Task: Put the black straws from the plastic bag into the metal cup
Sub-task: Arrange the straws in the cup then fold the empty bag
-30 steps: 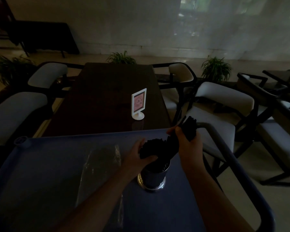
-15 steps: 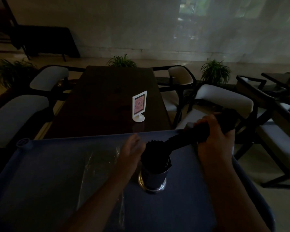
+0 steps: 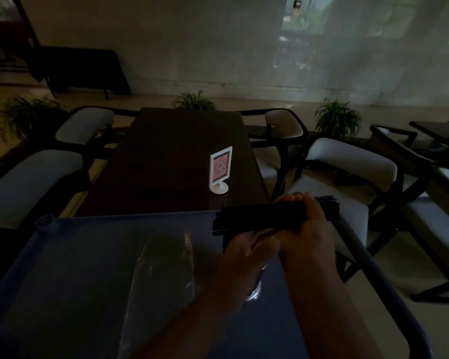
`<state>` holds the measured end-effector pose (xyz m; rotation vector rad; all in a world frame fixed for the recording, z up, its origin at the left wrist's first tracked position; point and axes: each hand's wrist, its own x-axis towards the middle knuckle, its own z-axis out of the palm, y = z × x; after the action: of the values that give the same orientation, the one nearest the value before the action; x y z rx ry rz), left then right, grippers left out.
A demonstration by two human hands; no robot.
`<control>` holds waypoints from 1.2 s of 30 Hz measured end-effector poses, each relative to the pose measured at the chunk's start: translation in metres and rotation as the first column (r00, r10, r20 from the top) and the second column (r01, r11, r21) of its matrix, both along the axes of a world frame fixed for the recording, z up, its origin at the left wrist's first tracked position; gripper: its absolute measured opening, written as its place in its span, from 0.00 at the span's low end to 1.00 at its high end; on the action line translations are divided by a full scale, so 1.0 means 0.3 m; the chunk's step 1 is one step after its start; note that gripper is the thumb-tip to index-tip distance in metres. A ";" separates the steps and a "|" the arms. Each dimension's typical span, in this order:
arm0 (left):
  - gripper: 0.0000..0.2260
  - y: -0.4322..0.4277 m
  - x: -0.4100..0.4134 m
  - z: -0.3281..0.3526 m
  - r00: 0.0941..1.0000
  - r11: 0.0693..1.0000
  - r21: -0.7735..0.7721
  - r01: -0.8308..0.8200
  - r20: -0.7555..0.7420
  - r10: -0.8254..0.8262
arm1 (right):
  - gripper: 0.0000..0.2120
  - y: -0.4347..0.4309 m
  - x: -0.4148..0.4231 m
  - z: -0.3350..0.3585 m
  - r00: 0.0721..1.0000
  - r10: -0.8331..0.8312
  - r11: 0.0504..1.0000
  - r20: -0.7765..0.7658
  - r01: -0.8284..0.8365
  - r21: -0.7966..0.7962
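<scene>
My right hand (image 3: 306, 226) grips a bundle of black straws (image 3: 257, 218) and holds it level, just above the cart's top. My left hand (image 3: 246, 251) lies right under the bundle with its fingers curled against black straws, and it hides most of the metal cup. Only the cup's shiny base (image 3: 254, 294) shows below my left wrist. The clear plastic bag (image 3: 163, 268) lies flat on the blue cart top (image 3: 75, 268), left of my hands; whether it holds anything is too dark to tell.
The cart's dark handle bar (image 3: 360, 250) runs along the right edge. Beyond the cart stands a dark table (image 3: 166, 164) with a white sign holder (image 3: 220, 169). Padded chairs (image 3: 347, 164) flank it on both sides, with potted plants behind.
My right hand has tipped the straw bundle from slanting to level and brought it left over the cup. My left hand has moved from beside the cup to over its top.
</scene>
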<state>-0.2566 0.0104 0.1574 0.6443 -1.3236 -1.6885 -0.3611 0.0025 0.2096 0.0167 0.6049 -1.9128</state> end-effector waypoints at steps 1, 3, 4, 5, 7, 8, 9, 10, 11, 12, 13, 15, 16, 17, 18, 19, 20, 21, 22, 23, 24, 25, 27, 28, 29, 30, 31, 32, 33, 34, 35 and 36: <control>0.25 -0.004 0.000 0.002 0.998 0.997 0.051 -0.056 -0.030 0.057 | 0.15 0.003 0.006 -0.002 1.000 0.001 1.000 -0.010 -0.001 -0.005; 0.29 -0.020 0.011 0.004 0.983 0.970 0.221 -0.101 -0.131 0.132 | 0.14 0.010 0.009 0.001 0.999 0.004 0.999 -0.047 -0.005 -0.036; 0.33 -0.028 0.015 0.003 0.972 0.952 0.295 -0.076 -0.192 0.137 | 0.15 0.014 0.011 0.001 0.999 0.005 0.999 -0.053 -0.008 -0.047; 0.36 -0.033 0.016 0.006 0.958 0.937 0.347 -0.038 -0.253 0.133 | 0.17 0.017 0.015 -0.003 0.999 0.004 0.999 -0.049 -0.007 -0.050; 0.36 -0.032 0.018 0.020 0.916 0.900 0.435 0.023 -0.369 0.155 | 0.21 0.030 0.033 -0.022 0.999 0.023 0.999 -0.047 -0.025 -0.023; 0.33 -0.033 0.018 0.024 0.897 0.883 0.467 0.057 -0.413 0.161 | 0.21 0.039 0.045 -0.037 0.998 0.047 0.999 -0.045 -0.047 -0.007; 0.29 -0.032 0.018 0.028 0.883 0.875 0.477 0.085 -0.442 0.155 | 0.21 0.046 0.057 -0.054 0.997 0.067 0.998 -0.033 -0.067 0.016; 0.27 -0.033 0.021 0.034 0.876 0.876 0.470 0.107 -0.461 0.140 | 0.22 0.051 0.065 -0.069 0.996 0.084 0.996 -0.008 -0.083 0.042; 0.26 -0.036 0.026 0.037 0.876 0.884 0.455 0.110 -0.464 0.130 | 0.22 0.052 0.070 -0.078 0.995 0.099 0.993 0.022 -0.100 0.061; 0.25 -0.043 0.031 0.042 0.875 0.892 0.440 0.101 -0.466 0.131 | 0.21 0.051 0.072 -0.081 0.992 0.116 0.991 0.042 -0.118 0.065; 0.24 -0.050 0.035 0.046 0.869 0.900 0.427 0.091 -0.474 0.138 | 0.18 0.052 0.075 -0.079 0.989 0.141 0.988 0.049 -0.143 0.056; 0.21 -0.064 0.047 0.054 0.836 0.905 0.417 0.081 -0.523 0.166 | 0.11 0.061 0.084 -0.082 0.978 0.210 0.978 0.013 -0.210 0.018; 0.18 -0.070 0.053 0.058 0.818 0.910 0.407 0.077 -0.548 0.176 | 0.09 0.067 0.087 -0.089 0.970 0.244 0.970 -0.014 -0.244 0.000; 0.15 -0.075 0.059 0.063 0.808 0.918 0.390 0.078 -0.564 0.171 | 0.08 0.073 0.091 -0.096 0.961 0.274 0.961 -0.030 -0.274 -0.018; 0.12 -0.080 0.065 0.066 0.803 0.925 0.372 0.083 -0.574 0.158 | 0.07 0.078 0.094 -0.102 0.957 0.288 0.957 -0.030 -0.289 -0.033; 0.10 -0.083 0.072 0.069 0.801 0.930 0.356 0.091 -0.581 0.144 | 0.07 0.083 0.095 -0.103 0.957 0.289 0.956 -0.015 -0.289 -0.047; 0.09 -0.085 0.083 0.070 0.800 0.934 0.345 0.089 -0.584 0.139 | 0.07 0.085 0.094 -0.104 0.960 0.279 0.959 0.003 -0.278 -0.045; 0.08 -0.087 0.093 0.075 0.800 0.938 0.338 0.079 -0.583 0.143 | 0.06 0.084 0.092 -0.103 0.964 0.264 0.964 0.018 -0.263 -0.032; 0.08 -0.091 0.104 0.079 0.800 0.941 0.334 0.058 -0.580 0.156 | 0.06 0.083 0.088 -0.107 0.969 0.245 0.970 0.030 -0.244 -0.017; 0.07 -0.096 0.115 0.085 0.805 0.945 0.324 0.029 -0.569 0.170 | 0.06 0.080 0.081 -0.110 0.972 0.231 0.973 0.041 -0.231 -0.013; 0.06 -0.101 0.126 0.094 0.819 0.953 0.304 -0.005 -0.545 0.178 | 0.05 0.080 0.074 -0.114 0.973 0.227 0.974 0.033 -0.227 -0.002; 0.05 -0.105 0.134 0.108 0.840 0.961 0.276 -0.035 -0.513 0.178 | 0.06 0.081 0.074 -0.119 0.970 0.242 0.970 -0.004 -0.242 0.018; 0.04 -0.114 0.145 0.133 0.882 0.973 0.221 -0.070 -0.441 0.164 | 0.09 0.081 0.089 -0.142 0.948 0.301 0.949 -0.103 -0.287 0.128; 0.03 -0.117 0.149 0.145 0.906 0.981 0.180 -0.078 -0.399 0.145 | 0.10 0.081 0.105 -0.158 0.942 0.318 0.937 -0.104 -0.296 0.186; 0.03 -0.120 0.149 0.157 0.931 0.989 0.119 -0.085 -0.344 0.121 | 0.13 0.082 0.119 -0.172 0.940 0.334 0.925 -0.067 -0.313 0.213; 0.05 -0.119 0.148 0.164 0.956 0.995 0.039 -0.096 -0.276 0.103 | 0.17 0.083 0.130 -0.186 0.938 0.347 0.917 -0.014 -0.336 0.214; 0.06 -0.116 0.146 0.170 0.974 0.994 -0.043 -0.105 -0.209 0.093 | 0.21 0.085 0.138 -0.199 0.930 0.367 0.910 0.031 -0.366 0.197; 0.07 -0.112 0.142 0.173 0.984 0.988 -0.104 -0.115 -0.152 0.098 | 0.23 0.086 0.143 -0.205 0.919 0.390 0.902 0.056 -0.394 0.178; 0.07 -0.106 0.139 0.176 0.988 0.982 -0.139 -0.126 -0.103 0.112 | 0.22 0.088 0.148 -0.204 0.906 0.418 0.892 0.070 -0.424 0.160; 0.07 -0.097 0.132 0.173 0.990 0.979 -0.156 -0.135 -0.057 0.127 | 0.21 0.088 0.151 -0.206 0.892 0.446 0.880 0.068 -0.452 0.147; 0.08 -0.088 0.122 0.169 0.990 0.978 -0.156 -0.139 -0.024 0.137 | 0.20 0.083 0.154 -0.207 0.878 0.475 0.867 0.049 -0.477 0.145; 0.09 -0.078 0.110 0.155 0.989 0.979 -0.140 -0.149 0.003 0.151 | 0.19 0.082 0.163 -0.208 0.871 0.491 0.858 0.019 -0.488 0.160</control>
<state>-0.2236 -0.0129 0.2038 0.6580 -1.3547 -1.4592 -0.3121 0.0272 0.1473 -0.0531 0.7013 -1.3667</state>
